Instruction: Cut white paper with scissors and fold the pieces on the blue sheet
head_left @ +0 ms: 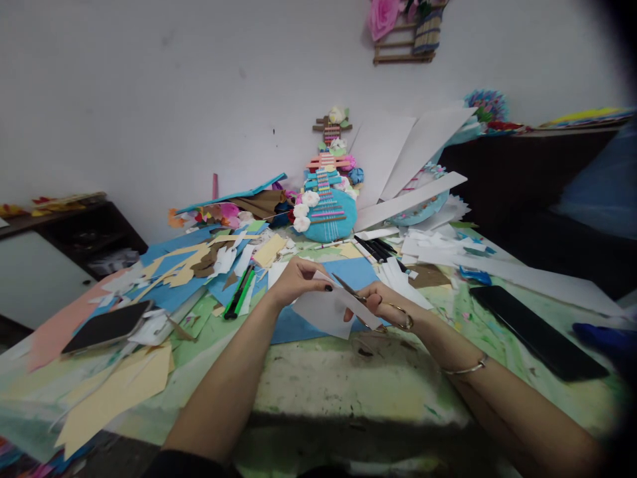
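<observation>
My left hand (301, 280) pinches the upper edge of a sheet of white paper (322, 312) between thumb and fingers. My right hand (381, 302) is closed around a pair of scissors (348, 284) with gold-coloured handles, pointing up and left. The blades lie at the paper, and a strip of it hangs toward my right hand. Both hands are held above a blue sheet (293, 328) near the table's front edge. How far the blades are spread is hard to make out.
Paper scraps (199, 262) and a green-and-black cutter (239, 292) lie left, beside a dark phone (107, 326). Several black pens (378, 249) lie behind my hands. A long black object (535, 328) rests at right. A blue paper guitar (331, 216) leans at the wall.
</observation>
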A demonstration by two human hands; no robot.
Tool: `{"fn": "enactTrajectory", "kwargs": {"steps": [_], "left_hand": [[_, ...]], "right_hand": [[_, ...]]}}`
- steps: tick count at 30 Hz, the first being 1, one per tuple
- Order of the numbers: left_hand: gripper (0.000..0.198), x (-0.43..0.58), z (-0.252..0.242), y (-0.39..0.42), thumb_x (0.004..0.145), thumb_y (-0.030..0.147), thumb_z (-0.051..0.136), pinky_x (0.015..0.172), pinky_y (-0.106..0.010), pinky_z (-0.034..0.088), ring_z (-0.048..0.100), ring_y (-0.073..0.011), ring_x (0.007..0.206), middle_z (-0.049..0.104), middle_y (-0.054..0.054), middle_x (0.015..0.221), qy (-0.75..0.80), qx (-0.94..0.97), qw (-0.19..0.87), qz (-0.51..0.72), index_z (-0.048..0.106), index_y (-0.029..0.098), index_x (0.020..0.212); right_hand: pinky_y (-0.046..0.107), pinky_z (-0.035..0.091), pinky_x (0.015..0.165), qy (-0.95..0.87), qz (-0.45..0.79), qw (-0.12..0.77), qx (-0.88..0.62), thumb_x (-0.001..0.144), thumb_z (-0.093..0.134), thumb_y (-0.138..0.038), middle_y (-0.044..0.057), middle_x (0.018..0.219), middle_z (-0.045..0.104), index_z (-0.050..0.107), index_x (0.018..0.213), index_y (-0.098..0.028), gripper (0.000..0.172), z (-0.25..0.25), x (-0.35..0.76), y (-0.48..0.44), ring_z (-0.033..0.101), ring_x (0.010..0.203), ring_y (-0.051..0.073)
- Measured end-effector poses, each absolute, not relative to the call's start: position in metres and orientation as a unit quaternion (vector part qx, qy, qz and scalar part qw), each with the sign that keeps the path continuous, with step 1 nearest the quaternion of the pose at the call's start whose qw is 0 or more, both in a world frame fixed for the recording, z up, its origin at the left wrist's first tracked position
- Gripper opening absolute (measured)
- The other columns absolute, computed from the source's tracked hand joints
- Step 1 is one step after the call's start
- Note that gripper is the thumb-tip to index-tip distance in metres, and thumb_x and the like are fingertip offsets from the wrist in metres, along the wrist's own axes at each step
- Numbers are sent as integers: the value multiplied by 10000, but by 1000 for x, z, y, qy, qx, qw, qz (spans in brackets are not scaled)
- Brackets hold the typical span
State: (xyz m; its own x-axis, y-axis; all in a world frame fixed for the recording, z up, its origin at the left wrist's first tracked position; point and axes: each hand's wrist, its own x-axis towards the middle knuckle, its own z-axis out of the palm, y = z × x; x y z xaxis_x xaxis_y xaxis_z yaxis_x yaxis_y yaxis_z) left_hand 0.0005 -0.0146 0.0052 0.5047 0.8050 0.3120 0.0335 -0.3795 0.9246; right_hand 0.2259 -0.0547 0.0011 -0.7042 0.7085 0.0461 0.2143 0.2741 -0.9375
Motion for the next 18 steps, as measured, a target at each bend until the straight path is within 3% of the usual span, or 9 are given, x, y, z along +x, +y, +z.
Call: {"fn": "enactTrajectory", "kwargs": {"steps": [10, 18], "left_hand": [[252, 5, 1, -15, 606, 322, 771, 524, -215, 419, 565, -135, 601, 659, -69, 659, 292, 725, 497, 378, 720, 97, 707], [249, 4, -1, -13, 583, 315, 782, 473, -189, 370, 510, -98, 534, 606, -24, 597, 302, 709, 517, 373, 691, 96, 659]], "right_hand": [[194, 295, 397, -755, 536, 236, -295, 731, 494, -598, 5, 541, 503, 661, 798, -73, 555, -2, 223, -56, 403, 463, 88], [213, 184, 407, -767, 507, 261, -293, 620, 479, -795, -21, 474, 428, 662, 703, -75, 748, -5, 225, -54, 296, 436, 67]]}}
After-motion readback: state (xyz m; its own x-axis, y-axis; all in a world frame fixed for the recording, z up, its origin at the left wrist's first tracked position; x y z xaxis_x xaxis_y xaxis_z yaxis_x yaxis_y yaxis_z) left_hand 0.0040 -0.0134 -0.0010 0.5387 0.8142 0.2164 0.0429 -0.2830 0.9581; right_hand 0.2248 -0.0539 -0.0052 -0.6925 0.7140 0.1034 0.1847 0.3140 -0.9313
